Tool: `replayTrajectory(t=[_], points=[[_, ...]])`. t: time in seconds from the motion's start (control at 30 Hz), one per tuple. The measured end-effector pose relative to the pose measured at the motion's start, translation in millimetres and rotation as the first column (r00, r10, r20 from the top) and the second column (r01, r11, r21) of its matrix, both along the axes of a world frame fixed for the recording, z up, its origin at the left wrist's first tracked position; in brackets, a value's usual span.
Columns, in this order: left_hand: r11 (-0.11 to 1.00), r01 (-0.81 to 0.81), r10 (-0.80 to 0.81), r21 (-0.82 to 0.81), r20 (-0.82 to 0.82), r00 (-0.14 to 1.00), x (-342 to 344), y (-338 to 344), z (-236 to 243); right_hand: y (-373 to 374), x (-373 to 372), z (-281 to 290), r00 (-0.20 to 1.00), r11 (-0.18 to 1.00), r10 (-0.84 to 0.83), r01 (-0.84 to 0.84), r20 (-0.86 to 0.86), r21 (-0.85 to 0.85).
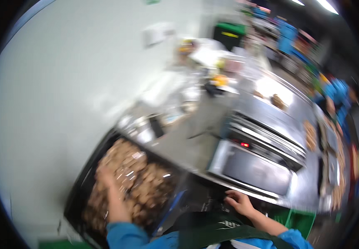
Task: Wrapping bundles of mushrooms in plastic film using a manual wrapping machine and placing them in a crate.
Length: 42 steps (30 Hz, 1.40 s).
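Green-lidded black bin (229, 36) at back; green crate (307, 220) lower right; blue-clad person (338, 94) far right.

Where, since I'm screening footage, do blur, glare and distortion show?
In the head view, blur softens the left hand and blue-clad worker; in the head view, clear plastic over the brown pieces glints and a ceiling lamp is blown out; in the head view, the bluish upper-left strip bends along the dark rim, likely fisheye distortion.

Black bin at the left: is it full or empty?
Not empty: brown pieces cover most of the black bin's visible inside, and the left hand is among them. Whether they reach the brim, I cannot tell.
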State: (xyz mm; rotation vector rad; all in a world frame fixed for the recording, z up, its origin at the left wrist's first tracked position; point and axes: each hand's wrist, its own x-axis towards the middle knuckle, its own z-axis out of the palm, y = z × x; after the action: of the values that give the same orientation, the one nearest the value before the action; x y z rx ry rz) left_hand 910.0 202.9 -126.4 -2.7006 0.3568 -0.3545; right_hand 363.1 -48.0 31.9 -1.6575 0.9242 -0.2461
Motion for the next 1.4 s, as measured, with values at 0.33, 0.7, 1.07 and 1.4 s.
replayTrajectory(t=[0.33, 0.7, 1.07, 1.4], points=[[-0.219, 0.340, -0.590, -0.915, 0.401, 0.700, -176.0, -213.5, 123.7, -157.9, -249.5, 28.5, 0.368, 0.356, -0.862, 0.929, 0.349, -0.102], [-0.221, 0.416, -0.864, -0.882, -0.021, -0.503, -656.8, -396.9, 151.1, -475.4, -461.5, -38.0, 0.554, 0.268, -0.828, 0.527, 0.087, -0.807], [-0.200, 0.427, -0.923, -0.882, 0.023, -0.383, -676.6, -422.4, 153.6, -577.2, -467.6, -77.9, 0.521, 0.452, -0.814, 0.291, -0.257, -0.843], [0.166, 0.189, -0.580, -0.968, -0.251, -0.775, -806.6, -474.5, 140.8, -328.8, -463.1, -61.3, 0.332, 0.441, -0.888, 0.426, -0.317, -0.790]])
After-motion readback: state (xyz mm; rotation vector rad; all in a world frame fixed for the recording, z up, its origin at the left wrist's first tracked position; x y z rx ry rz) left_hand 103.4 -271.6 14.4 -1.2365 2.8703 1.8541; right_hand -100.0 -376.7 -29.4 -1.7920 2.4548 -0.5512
